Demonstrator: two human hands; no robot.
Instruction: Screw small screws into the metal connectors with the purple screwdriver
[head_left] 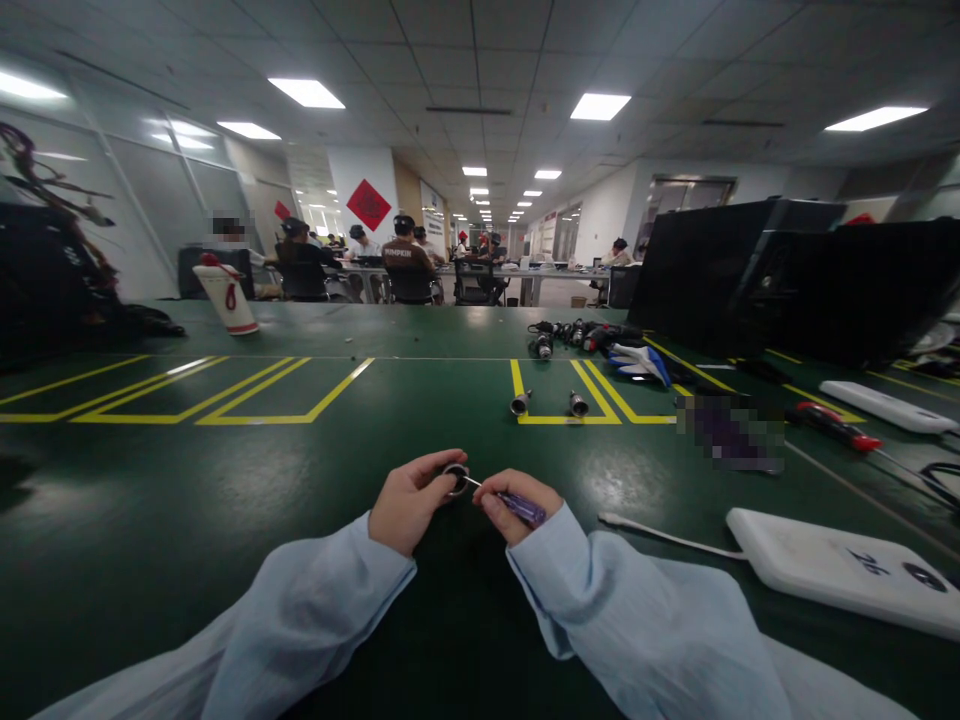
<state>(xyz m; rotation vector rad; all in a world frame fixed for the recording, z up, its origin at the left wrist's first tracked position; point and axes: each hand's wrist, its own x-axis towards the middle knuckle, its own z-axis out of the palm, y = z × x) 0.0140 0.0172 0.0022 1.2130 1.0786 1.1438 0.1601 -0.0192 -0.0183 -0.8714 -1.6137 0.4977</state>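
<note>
My left hand (409, 500) holds a small round metal connector (455, 479) between its fingers, just above the green table (225, 500). My right hand (514, 505) grips a small purple-handled screwdriver (525, 508), whose thin metal tip reaches into the connector. Both hands meet at the table's near middle. Two more metal connectors (520, 403) (578, 404) lie inside a yellow-taped box further out.
A white flat device with cable (840, 565) lies at the right. A red-handled screwdriver (836, 427), another white device (885, 405), several connectors (570, 335), a glove (637, 362) and black monitors (750, 275) stand at the far right. A white cup (227, 297) stands far left. People sit at distant tables.
</note>
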